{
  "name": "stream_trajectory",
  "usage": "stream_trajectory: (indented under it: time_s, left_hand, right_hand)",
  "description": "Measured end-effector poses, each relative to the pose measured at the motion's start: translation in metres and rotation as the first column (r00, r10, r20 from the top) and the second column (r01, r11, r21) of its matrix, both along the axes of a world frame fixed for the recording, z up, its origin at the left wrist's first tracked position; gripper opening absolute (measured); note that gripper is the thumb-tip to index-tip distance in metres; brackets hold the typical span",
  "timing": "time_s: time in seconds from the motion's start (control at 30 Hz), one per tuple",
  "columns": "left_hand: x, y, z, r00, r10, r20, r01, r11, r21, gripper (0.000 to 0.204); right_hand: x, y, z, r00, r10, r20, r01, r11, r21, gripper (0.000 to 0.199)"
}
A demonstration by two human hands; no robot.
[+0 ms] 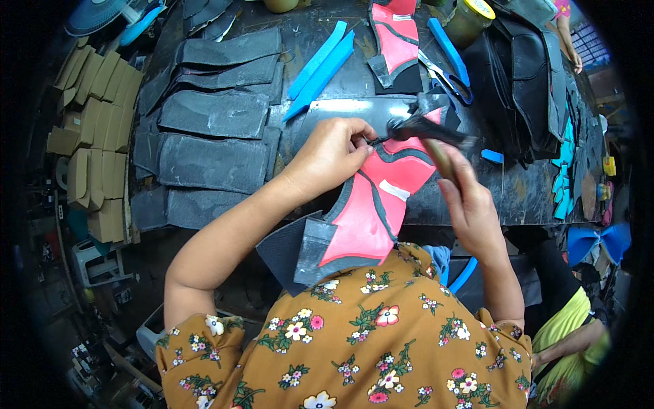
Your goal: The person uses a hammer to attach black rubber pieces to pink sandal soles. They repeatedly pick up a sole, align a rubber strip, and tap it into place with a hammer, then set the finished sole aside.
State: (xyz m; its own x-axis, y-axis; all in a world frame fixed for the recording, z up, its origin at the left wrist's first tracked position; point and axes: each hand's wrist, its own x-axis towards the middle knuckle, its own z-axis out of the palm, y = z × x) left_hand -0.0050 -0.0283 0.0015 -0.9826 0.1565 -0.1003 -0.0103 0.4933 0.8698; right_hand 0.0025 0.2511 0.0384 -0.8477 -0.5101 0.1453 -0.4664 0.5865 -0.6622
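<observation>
My right hand point(470, 201) is wrapped round the wooden handle of a hammer point(426, 127), whose dark head is smeared by motion. The head hangs over a pink and black cut fabric piece point(361, 218), close to the fingers of my left hand point(337, 150). Those fingers pinch the dark edge of the piece at its upper left side. From a smooth grey plate point(327, 109) on the table, the piece stretches down toward my lap, where its dark end flap hangs. A second pink and black piece point(398, 48) lies beyond it.
Stacks of dark grey padded pieces point(214, 114) cover the table's left side. Blue strips point(320, 71), scissors point(446, 78) and a jar with a yellow lid point(473, 20) lie farther back. Black folded pieces point(514, 82) are heaped at right. Cardboard boxes point(102, 136) stand left; other people are at right.
</observation>
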Motion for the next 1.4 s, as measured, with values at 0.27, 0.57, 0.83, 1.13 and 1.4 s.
stream_trajectory:
  time_s: [0.27, 0.57, 0.83, 1.13, 1.4]
  left_hand:
    - [-0.006, 0.000, -0.010, 0.997, -0.022, -0.079, 0.021, 1.000, -0.016, 0.025]
    - [-0.008, -0.002, -0.015, 0.903, -0.227, -0.364, 0.159, 0.965, -0.208, 0.021]
    - [-0.003, 0.001, -0.012, 0.863, -0.311, -0.397, 0.168, 0.919, -0.356, 0.022]
    - [-0.001, 0.000, -0.009, 0.864, -0.327, -0.383, 0.171, 0.906, -0.387, 0.019]
    - [0.013, -0.005, 0.009, 0.985, -0.125, 0.118, 0.128, 0.992, -0.015, 0.040]
  right_hand:
    - [-0.002, 0.020, -0.018, 0.997, -0.023, 0.075, 0.007, 0.976, 0.219, 0.053]
    - [-0.009, 0.013, -0.008, 0.995, -0.035, 0.097, 0.017, 0.984, 0.176, 0.049]
    - [-0.010, -0.009, 0.005, 0.997, 0.071, 0.005, -0.071, 0.993, 0.096, 0.051]
    - [-0.005, -0.008, 0.000, 0.995, 0.101, 0.017, -0.102, 0.959, 0.263, 0.053]
    - [-0.008, 0.000, 0.003, 0.995, 0.075, 0.072, -0.089, 0.975, 0.205, 0.052]
